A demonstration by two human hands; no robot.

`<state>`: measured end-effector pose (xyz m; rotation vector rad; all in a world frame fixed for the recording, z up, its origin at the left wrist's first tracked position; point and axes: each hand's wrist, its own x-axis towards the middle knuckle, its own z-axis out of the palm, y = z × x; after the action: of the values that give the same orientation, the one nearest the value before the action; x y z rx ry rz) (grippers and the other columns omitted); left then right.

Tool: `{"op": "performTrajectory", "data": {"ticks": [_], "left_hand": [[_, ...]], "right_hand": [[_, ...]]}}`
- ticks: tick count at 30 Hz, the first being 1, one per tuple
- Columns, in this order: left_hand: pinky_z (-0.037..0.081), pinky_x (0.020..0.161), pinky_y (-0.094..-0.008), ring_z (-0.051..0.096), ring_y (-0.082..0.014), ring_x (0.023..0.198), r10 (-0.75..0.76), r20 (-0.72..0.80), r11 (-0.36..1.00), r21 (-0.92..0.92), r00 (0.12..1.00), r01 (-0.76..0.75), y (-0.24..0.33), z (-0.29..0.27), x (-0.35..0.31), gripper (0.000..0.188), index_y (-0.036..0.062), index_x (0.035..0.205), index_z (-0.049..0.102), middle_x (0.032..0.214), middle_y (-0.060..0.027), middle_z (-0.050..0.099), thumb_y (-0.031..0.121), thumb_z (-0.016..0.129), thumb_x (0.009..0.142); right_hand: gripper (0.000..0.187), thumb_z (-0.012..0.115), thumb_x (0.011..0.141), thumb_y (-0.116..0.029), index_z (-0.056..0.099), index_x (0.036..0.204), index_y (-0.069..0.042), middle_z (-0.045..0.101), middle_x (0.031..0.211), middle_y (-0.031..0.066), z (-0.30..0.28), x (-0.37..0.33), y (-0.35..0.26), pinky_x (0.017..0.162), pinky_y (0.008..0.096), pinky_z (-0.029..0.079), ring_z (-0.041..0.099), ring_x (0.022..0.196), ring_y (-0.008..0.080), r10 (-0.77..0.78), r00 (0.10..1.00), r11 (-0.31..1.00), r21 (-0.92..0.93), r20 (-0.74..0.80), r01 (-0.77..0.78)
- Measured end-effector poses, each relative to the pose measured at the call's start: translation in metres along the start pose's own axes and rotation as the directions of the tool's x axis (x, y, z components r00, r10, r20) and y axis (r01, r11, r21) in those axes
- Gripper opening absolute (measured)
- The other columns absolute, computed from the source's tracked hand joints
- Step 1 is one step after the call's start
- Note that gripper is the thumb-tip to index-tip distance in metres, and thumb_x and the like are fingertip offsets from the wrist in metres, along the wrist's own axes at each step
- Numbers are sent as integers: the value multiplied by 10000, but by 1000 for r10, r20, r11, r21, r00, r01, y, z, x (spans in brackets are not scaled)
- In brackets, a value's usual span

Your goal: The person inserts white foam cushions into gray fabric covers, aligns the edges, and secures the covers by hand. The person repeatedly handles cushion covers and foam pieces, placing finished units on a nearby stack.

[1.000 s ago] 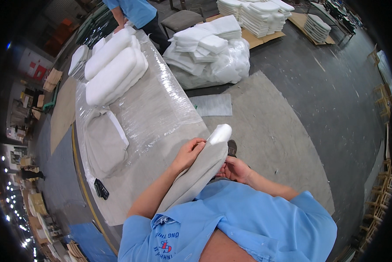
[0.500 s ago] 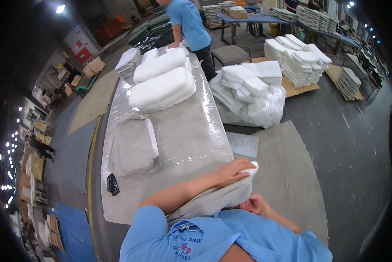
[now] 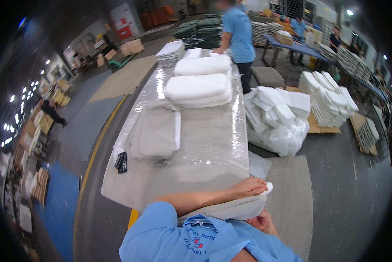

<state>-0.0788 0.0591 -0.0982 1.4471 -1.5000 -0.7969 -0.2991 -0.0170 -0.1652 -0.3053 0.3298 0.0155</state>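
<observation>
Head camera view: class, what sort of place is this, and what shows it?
Probably a factory or workshop floor: a large plastic-covered table bearing white pads, stacked white pieces on cardboard, and another person in blue standing alongside.

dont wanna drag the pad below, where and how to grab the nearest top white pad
Probably grip the top pad by its rounded right end, from the right, at the seam above the lower pad: that end is unobstructed, while another pile sits close behind and grey covers lie by the front left.
</observation>
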Motion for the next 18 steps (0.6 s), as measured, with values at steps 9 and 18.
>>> {"op": "performTrajectory", "data": {"ticks": [9, 18], "left_hand": [[460, 1030, -451, 610, -346, 1195, 16, -149, 995, 101, 989, -1, -7, 7, 9, 333, 80, 1203, 743, 1268, -127, 705, 300, 627, 982], [497, 978, -408, 680, -322, 1080, 323, 231, 890, 254, 918, -377, -20, 7, 52, 279, 158, 1023, 816, 1147, -124, 757, 304, 695, 818]], "right_hand": [[315, 730, 833, 42, 544, 1040, -106, 637, 883, 21, 30, -1, 2, 623, 298, 505, 605, 719, 131, -497, 836, 794, -510, -232, 330], [356, 733, 826, 39, 565, 1108, -100, 587, 856, -29, 25, 18, 15, 503, 218, 415, 534, 639, 66, -815, 566, 448, -752, -122, 483]]}}
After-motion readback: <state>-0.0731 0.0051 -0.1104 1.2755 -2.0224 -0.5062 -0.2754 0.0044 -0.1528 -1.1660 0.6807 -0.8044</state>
